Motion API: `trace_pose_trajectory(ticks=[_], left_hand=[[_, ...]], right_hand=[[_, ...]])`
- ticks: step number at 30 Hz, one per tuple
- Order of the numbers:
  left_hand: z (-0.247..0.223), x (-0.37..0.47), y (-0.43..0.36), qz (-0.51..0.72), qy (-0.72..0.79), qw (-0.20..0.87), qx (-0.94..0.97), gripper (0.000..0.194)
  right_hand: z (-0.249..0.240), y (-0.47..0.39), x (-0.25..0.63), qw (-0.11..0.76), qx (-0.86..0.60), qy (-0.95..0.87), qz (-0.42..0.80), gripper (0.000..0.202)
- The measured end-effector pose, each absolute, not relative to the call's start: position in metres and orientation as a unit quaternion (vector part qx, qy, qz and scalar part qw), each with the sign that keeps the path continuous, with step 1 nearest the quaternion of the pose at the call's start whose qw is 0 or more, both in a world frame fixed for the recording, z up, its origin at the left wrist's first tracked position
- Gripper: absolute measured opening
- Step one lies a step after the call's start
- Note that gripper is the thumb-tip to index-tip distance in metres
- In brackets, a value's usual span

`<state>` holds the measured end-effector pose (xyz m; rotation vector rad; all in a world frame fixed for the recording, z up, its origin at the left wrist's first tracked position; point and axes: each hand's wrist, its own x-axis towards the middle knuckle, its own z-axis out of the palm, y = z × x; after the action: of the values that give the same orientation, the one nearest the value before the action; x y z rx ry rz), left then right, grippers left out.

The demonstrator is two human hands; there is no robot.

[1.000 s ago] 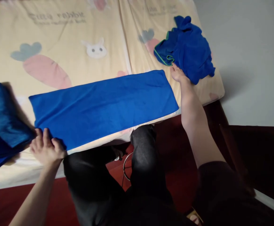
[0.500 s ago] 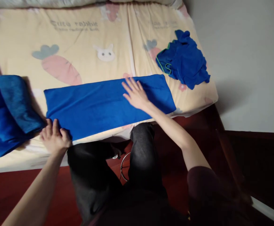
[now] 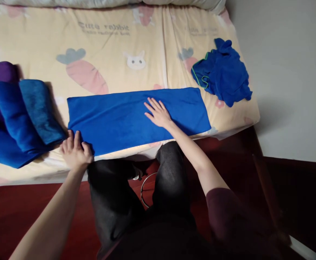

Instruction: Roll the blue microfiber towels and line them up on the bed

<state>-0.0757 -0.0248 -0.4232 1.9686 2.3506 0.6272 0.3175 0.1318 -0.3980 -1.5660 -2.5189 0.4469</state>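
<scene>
bed: pale yellow sheet [image 3: 114, 47] with carrot and rabbit prints fills the upper part of our view; we sit at its near edge, dark red floor below.
long towel: the blue towel [image 3: 120, 117] lies folded into a long strip across the near edge of the bed, running from 9 o'clock to 3 o'clock in front of us.
left hand: our left hand [image 3: 75, 151] is at the strip's near left corner, at about 8 o'clock; the fingers curl over the corner, and we cannot tell whether they pinch the cloth or only press it.
right hand: our right hand [image 3: 158, 113] lies flat and open on the middle of the strip, fingers spread, gripping nothing.
doing it well: we judge it best to pin the corner firmly while the flat palm smooths, so the edges stay aligned and no crease is trapped.
neighbours: rolled blue towels [image 3: 25, 115] and a purple towel [image 3: 2, 72] sit at 9 o'clock, just beside the strip; a crumpled blue cloth [image 3: 224, 74] lies at 2 o'clock, apart from it.
</scene>
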Motion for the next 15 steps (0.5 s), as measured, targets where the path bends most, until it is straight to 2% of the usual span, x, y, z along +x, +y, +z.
trace_pose_trajectory(ticks=[7, 15], left_hand=[[-0.423, -0.076, -0.025, 0.190, 0.759, 0.007, 0.623, 0.073], [-0.415, -0.070, -0.026, 0.177, 0.763, 0.014, 0.621, 0.077]], right_hand=[[-0.404, 0.171, 0.421, 0.085, -0.643, -0.748, 0.139, 0.065], [-0.396, 0.192, 0.475, 0.079, -0.698, -0.703, 0.109, 0.063]])
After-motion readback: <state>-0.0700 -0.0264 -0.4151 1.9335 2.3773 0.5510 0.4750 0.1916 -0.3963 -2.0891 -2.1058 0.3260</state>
